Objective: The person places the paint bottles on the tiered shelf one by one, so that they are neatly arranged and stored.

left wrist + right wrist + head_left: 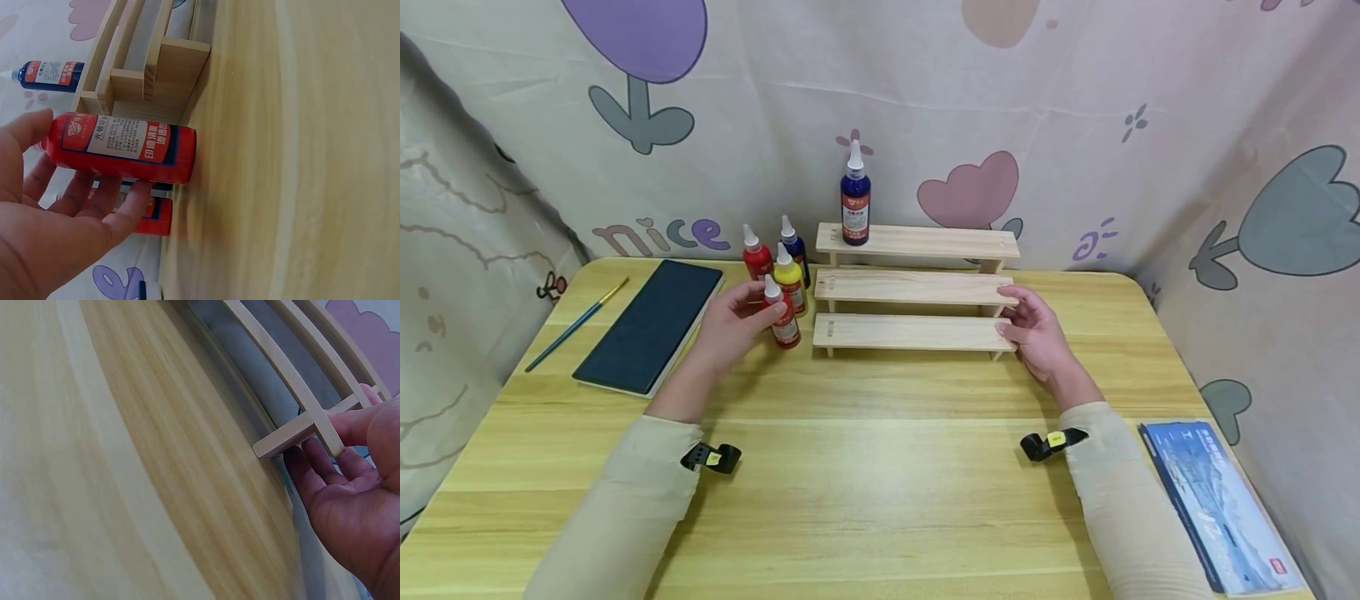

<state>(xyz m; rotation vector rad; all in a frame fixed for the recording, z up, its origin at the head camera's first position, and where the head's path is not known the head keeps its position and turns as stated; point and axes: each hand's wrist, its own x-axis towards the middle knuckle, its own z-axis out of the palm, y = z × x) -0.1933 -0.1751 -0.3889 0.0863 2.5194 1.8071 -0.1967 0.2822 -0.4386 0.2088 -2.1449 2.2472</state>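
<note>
Overall, clock positions are read from the middle of the table as seen from the head. Pale cloth printed with large flowers [760, 117] forms the backdrop; before it extends the yellowish wood-grained table [880, 500]. At twelve o'clock rises a three-tier stand of pale, bare wood [917, 287], its highest step nearest the cloth. A dark-covered rectangular notebook [651, 325] lies near ten o'clock; a blue-and-white rectangular booklet [1221, 508] lies between three and four. Right hand [1037, 337], at two o'clock: fingers bent about the stand's three-o'clock end, gripping it, thumb at the lowest step. Left hand [726, 325], at ten o'clock: partly closed, thumb and fingers pinching a red cylindrical bottle with a white nozzle [786, 332]. This bottle is near upright at eleven o'clock; whether its base touches the table cannot be told. Just behind it are grouped a yellow bottle [791, 285], a dark blue bottle [797, 247] and a second red bottle [757, 260]. Another dark blue bottle [855, 212] stands upright at the top step's nine-o'clock end. A slim blue-handled paintbrush [576, 326] lies between nine and ten, beyond the notebook.
</note>
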